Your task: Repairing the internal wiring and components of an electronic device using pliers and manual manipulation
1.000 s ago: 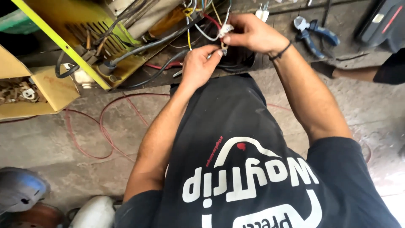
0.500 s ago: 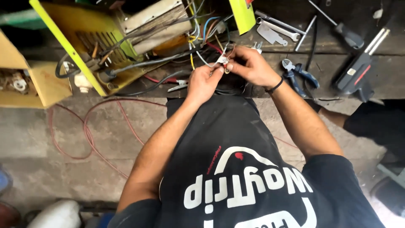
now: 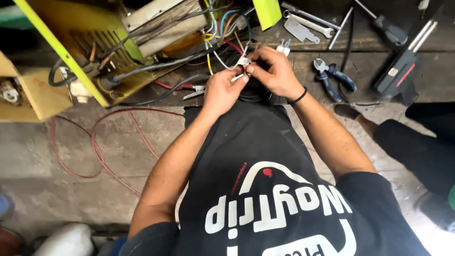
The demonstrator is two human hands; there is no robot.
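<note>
Both hands pinching: left hand (image 3: 220, 90) on white wire (image 3: 222, 61) | right hand (image 3: 272, 71) on small connector (image 3: 243, 60) | joint unfinished, blue pliers (image 3: 332, 78) idle at bench edge

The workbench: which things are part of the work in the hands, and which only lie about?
In the work:
left hand
right hand
white wires
yellow machine

Lying about:
blue pliers
wrenches
screwdriver
red cable

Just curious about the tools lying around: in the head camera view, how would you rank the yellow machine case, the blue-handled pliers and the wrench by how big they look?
1. Yellow machine case, by far the largest.
2. Blue-handled pliers and wrench: they look about alike in length, so I would not rank one over the other.
</note>
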